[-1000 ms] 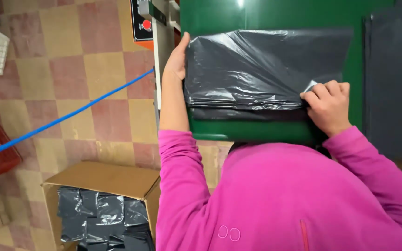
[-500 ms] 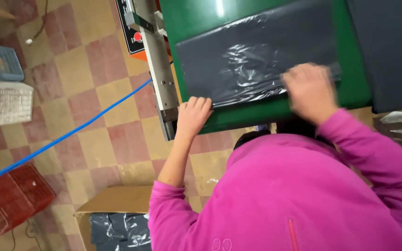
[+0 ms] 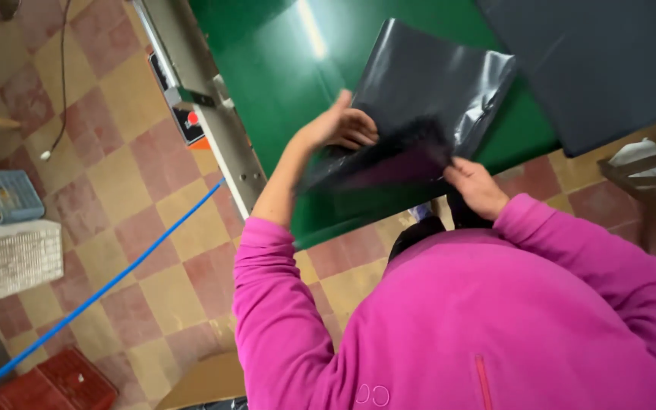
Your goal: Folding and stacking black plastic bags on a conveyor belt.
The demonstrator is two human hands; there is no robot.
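Checkered tile floor (image 3: 108,190) in pink/tan, w/ a green conveyor-like table (image 3: 275,83) running across the top; metal side rail (image 3: 199,99) w/ a red button along its left edge; blue hose (image 3: 115,281) crossing the floor; blue basket (image 3: 1,201) and red crate (image 3: 62,383) at far left. Dark grey plastic bag (image 3: 427,99) is at the table's near edge, partly lifted and folding over itself — glossy, limp. Left hand (image 3: 339,125) grips the bag's left edge, fingers curled on the film; right hand (image 3: 476,186) pinches the lower edge, closed on it. Judged step: gathering/folding the bag off the table. Next move prob. needs both hands kept on the slippery film; corners brought together evenly. A second dark sheet (image 3: 609,61) lies at upper right.
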